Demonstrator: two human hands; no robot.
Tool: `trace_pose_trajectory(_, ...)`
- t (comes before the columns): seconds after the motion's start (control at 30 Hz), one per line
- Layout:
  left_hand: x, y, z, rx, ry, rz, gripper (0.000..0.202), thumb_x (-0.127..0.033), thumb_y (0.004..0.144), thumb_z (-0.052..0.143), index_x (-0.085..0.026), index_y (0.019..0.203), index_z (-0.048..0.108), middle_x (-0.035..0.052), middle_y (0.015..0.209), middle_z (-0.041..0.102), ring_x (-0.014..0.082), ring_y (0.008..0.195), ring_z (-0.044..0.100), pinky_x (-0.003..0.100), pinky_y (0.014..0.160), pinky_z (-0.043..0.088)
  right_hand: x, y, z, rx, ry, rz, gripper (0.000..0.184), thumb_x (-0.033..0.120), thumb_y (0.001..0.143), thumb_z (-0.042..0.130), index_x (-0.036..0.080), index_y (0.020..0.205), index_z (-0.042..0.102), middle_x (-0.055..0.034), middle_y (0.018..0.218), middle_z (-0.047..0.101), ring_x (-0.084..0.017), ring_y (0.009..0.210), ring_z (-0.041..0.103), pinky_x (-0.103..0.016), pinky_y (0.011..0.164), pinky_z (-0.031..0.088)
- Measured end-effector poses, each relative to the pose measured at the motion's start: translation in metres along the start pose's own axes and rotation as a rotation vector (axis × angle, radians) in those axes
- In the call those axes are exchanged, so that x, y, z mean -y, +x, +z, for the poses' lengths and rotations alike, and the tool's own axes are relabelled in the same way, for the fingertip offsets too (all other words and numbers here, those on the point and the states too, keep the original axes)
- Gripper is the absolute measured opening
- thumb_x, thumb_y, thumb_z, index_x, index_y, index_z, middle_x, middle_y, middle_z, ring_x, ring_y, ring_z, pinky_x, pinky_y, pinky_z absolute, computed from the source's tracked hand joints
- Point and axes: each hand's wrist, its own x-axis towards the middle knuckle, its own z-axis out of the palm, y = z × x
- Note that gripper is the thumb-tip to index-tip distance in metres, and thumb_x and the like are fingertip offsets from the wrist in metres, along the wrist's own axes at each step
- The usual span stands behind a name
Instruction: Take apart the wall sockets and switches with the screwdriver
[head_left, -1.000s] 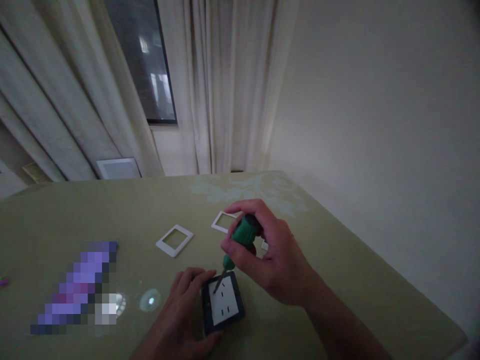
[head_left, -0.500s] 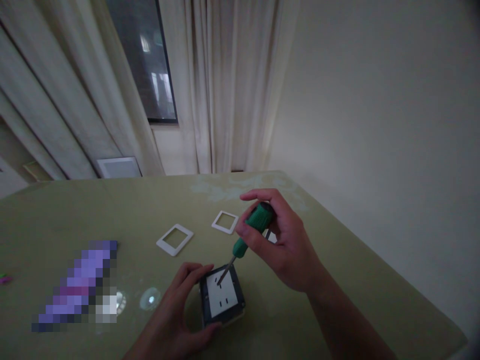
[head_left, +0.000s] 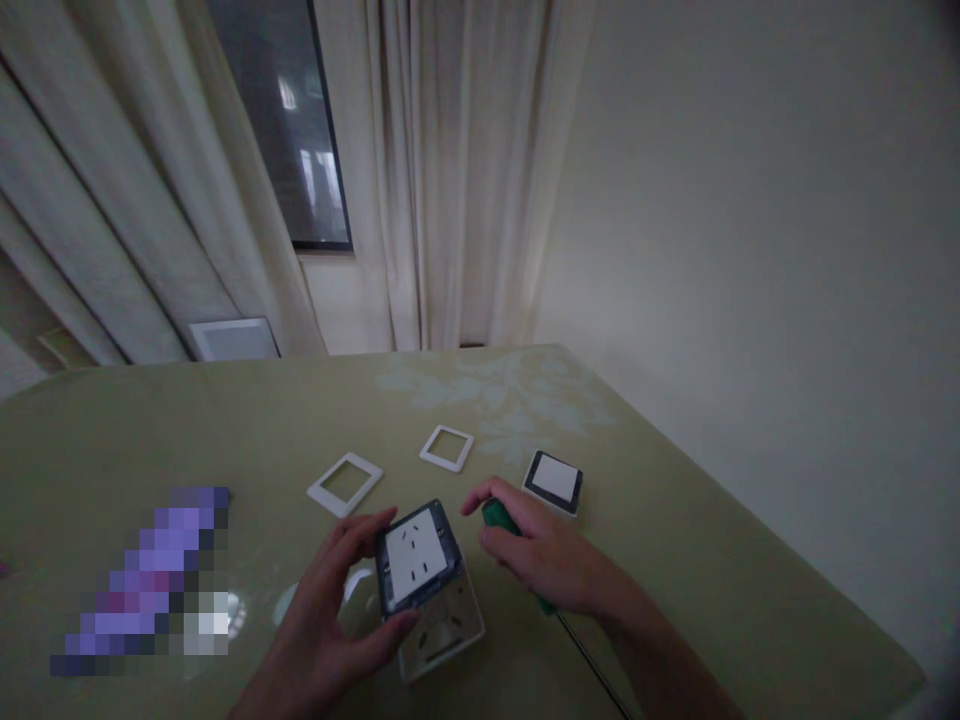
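My left hand (head_left: 330, 610) grips a dark-framed socket module (head_left: 415, 555) with a white face and lifts it, tilted, off a pale back plate (head_left: 447, 632) lying on the green table (head_left: 675, 560). My right hand (head_left: 540, 555) rests low on the table just right of the module, fingers curled round a green-handled screwdriver (head_left: 495, 516). Its metal shaft (head_left: 589, 660) pokes out towards me under the wrist.
Two white square frames (head_left: 345, 483) (head_left: 447, 447) lie beyond the hands. A dark-edged white switch module (head_left: 553, 481) sits at the right. A blurred purple patch (head_left: 142, 585) covers something at the left. Curtains (head_left: 420, 170) and a wall stand behind the table.
The screwdriver tip left the socket face and my right hand dropped to the table with the tool turned over. My left hand raised the module off its back plate.
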Motion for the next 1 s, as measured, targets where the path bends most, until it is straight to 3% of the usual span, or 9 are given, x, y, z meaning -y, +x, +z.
trace_pose_trajectory(0.07, 0.003, -0.003, 0.004, -0.005, -0.193, -0.087, 0.069, -0.041, 0.080, 0.095, -0.031, 0.144, 0.071, 0.0137, 0.145, 0.070, 0.0388, 0.134, 0.068, 0.050, 0.114, 0.058, -0.017, 0.006, 0.011, 0.016, 0.065, 0.045, 0.030, 0.027, 0.100, 0.057, 0.025, 0.127, 0.069, 0.0053, 0.076, 0.053, -0.014, 0.069, 0.051, -0.026, 0.066, 0.039)
trace_pose_trajectory(0.13, 0.004, -0.005, 0.008, -0.025, -0.335, -0.161, 0.069, -0.043, 0.079, 0.096, -0.031, 0.142, 0.073, 0.0143, 0.151, 0.069, 0.0413, 0.139, 0.065, 0.052, 0.119, 0.054, -0.031, 0.009, 0.017, -0.058, 0.018, 0.039, 0.034, 0.027, 0.100, 0.056, 0.025, 0.132, 0.065, 0.0041, 0.081, 0.056, -0.016, 0.075, 0.055, -0.027, 0.071, 0.041)
trace_pose_trajectory(0.27, 0.004, -0.007, 0.009, -0.065, -0.368, -0.207, 0.075, -0.037, 0.073, 0.100, -0.031, 0.143, 0.073, 0.0141, 0.155, 0.067, 0.0434, 0.145, 0.059, 0.057, 0.128, 0.042, -0.048, 0.015, 0.021, -0.165, -0.191, 0.035, 0.048, 0.018, 0.099, 0.054, 0.020, 0.147, 0.052, -0.0026, 0.097, 0.068, -0.022, 0.093, 0.067, -0.030, 0.082, 0.047)
trace_pose_trajectory(0.33, 0.003, -0.007, 0.008, -0.053, -0.354, -0.205, 0.078, -0.035, 0.072, 0.101, -0.030, 0.145, 0.072, 0.0148, 0.154, 0.067, 0.0428, 0.146, 0.059, 0.055, 0.129, 0.042, -0.055, 0.020, 0.026, -0.160, -0.232, 0.027, 0.050, 0.014, 0.098, 0.056, 0.019, 0.147, 0.051, -0.0089, 0.114, 0.073, -0.025, 0.107, 0.070, -0.033, 0.092, 0.049)
trace_pose_trajectory(0.47, -0.009, -0.007, 0.014, -0.098, -0.362, -0.210, 0.079, -0.030, 0.066, 0.104, -0.025, 0.140, 0.077, 0.0157, 0.148, 0.070, 0.0396, 0.140, 0.062, 0.040, 0.124, 0.049, -0.067, 0.031, 0.041, -0.201, -0.310, 0.011, 0.047, 0.010, 0.095, 0.064, 0.017, 0.140, 0.057, -0.0163, 0.142, 0.067, -0.029, 0.129, 0.066, -0.037, 0.109, 0.047)
trace_pose_trajectory(0.57, -0.025, -0.008, 0.021, -0.151, -0.402, -0.251, 0.076, -0.029, 0.061, 0.106, -0.024, 0.133, 0.081, 0.0149, 0.144, 0.072, 0.0392, 0.139, 0.063, 0.038, 0.125, 0.047, -0.073, 0.039, 0.048, -0.253, -0.375, 0.012, 0.045, 0.009, 0.094, 0.067, 0.016, 0.137, 0.060, -0.0182, 0.142, 0.064, -0.032, 0.129, 0.066, -0.041, 0.110, 0.049)
trace_pose_trajectory(0.77, -0.037, -0.010, 0.027, -0.125, -0.318, -0.205, 0.074, -0.034, 0.066, 0.103, -0.030, 0.136, 0.079, 0.0120, 0.143, 0.071, 0.0406, 0.139, 0.062, 0.048, 0.126, 0.046, -0.068, 0.039, 0.045, -0.331, -0.437, -0.042, 0.041, 0.009, 0.096, 0.069, 0.018, 0.136, 0.065, -0.0181, 0.138, 0.066, -0.036, 0.129, 0.064, -0.049, 0.111, 0.051)
trace_pose_trajectory(0.87, -0.032, -0.009, 0.023, -0.110, -0.387, -0.216, 0.072, -0.034, 0.067, 0.103, -0.028, 0.135, 0.080, 0.0134, 0.143, 0.073, 0.0413, 0.138, 0.064, 0.049, 0.125, 0.048, -0.061, 0.029, 0.037, -0.306, -0.395, -0.204, 0.048, 0.024, 0.100, 0.076, 0.023, 0.145, 0.062, -0.0126, 0.140, 0.067, -0.029, 0.131, 0.063, -0.042, 0.114, 0.050)
trace_pose_trajectory(1.0, -0.023, -0.006, 0.014, 0.039, -0.570, -0.288, 0.067, -0.042, 0.072, 0.101, -0.026, 0.134, 0.081, 0.0158, 0.140, 0.078, 0.0453, 0.135, 0.069, 0.054, 0.117, 0.055, -0.054, 0.016, 0.033, -0.230, -0.109, -0.693, 0.058, 0.042, 0.102, 0.078, 0.030, 0.154, 0.057, -0.0092, 0.144, 0.066, -0.022, 0.132, 0.064, -0.035, 0.114, 0.051)
